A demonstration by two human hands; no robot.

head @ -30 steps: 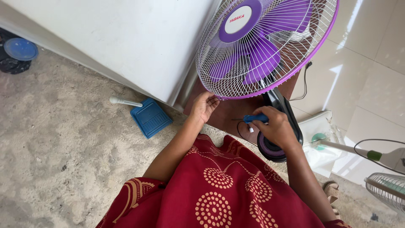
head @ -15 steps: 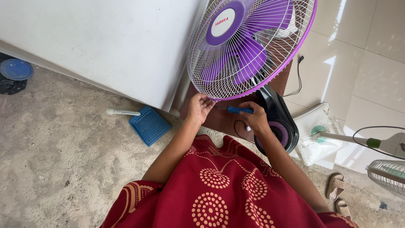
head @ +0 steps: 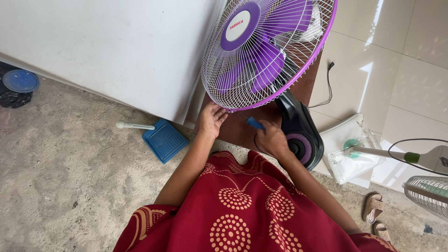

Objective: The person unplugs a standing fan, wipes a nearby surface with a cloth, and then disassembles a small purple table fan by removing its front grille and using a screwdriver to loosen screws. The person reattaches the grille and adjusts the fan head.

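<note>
A purple-bladed table fan with a white wire guard and purple rim point(head: 266, 51) stood tilted on a dark brown wooden surface point(head: 235, 130), its black base with a round purple dial point(head: 301, 137) to the right. The left hand point(head: 212, 119) lay against the lower edge of the guard, fingers loosely curled and touching the rim, clasping nothing that could be made out. The right hand point(head: 271, 139) was closed around a screwdriver with a blue handle point(head: 255, 123), whose handle end stuck out from the fist toward the bottom of the guard (the tip itself was too thin to follow). Both forearms reached out over a red garment printed with cream dotted circles point(head: 242, 210). On the sandy concrete floor to the left lay a blue plastic dustpan with a white handle point(head: 163, 140), near a white wall panel point(head: 116, 46). A pair of beige sandals point(head: 375, 214) sat at lower right.
</note>
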